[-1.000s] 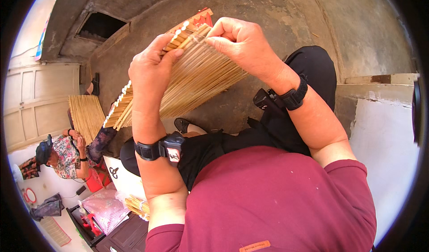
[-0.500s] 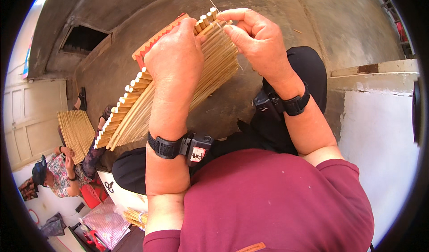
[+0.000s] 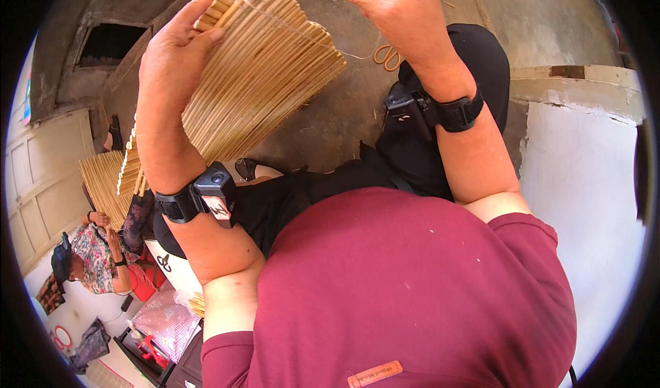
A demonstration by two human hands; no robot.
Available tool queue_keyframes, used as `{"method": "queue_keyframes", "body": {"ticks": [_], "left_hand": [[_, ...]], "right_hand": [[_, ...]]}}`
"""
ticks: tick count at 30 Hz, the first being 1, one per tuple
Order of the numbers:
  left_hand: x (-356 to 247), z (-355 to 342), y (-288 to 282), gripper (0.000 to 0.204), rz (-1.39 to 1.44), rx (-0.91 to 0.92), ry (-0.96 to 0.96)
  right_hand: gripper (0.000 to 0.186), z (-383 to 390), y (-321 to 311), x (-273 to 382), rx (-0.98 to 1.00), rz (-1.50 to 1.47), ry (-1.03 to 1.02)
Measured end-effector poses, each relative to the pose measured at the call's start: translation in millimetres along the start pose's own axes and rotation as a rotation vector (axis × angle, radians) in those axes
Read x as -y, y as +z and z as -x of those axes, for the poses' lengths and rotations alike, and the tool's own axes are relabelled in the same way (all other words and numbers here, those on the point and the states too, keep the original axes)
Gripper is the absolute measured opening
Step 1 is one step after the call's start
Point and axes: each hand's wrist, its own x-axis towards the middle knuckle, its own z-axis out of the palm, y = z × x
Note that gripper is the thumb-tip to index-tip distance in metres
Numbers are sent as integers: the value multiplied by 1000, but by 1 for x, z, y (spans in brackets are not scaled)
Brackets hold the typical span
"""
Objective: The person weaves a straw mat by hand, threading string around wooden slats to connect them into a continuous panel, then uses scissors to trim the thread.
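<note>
A mat of many thin pale reed or straw sticks is held up in front of me, tilted, its cut ends fanning out at the top. My left hand is closed around its upper left edge, thumb in front, fingers partly behind. A fine thread crosses the top of the sticks and trails off past their right side. My right hand is raised at the top edge of the view, apart from the mat. Its thumb and forefinger are pinched together; what they hold is cut off or too small to make out.
Orange-handled scissors lie beyond my right knee. To the left, another person sits working on a similar mat. A pink checked bag lies at lower left. A white low wall stands at my right.
My right hand has drawn up and away from the mat's sticks. My left hand has shifted left with the mat, which now faces me more; the red zigzag-edged strip has gone from view.
</note>
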Motion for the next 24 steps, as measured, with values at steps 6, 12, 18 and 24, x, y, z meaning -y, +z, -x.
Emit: {"method": "queue_keyframes", "body": {"ticks": [6,12,18,24], "left_hand": [[-1,2,-5,45,423,92,-139],[-16,17,-14,55,-214,-21,-33],[-7,24,-25,48,-72,95,-192],[11,33,-34,31,284,115,-241]], "right_hand": [[9,0,3,-3,14,34,-15],[9,0,6,4,-17,95,25],[11,6,4,-14,-5,144,-64],[10,7,9,-13,70,192,-31]]}}
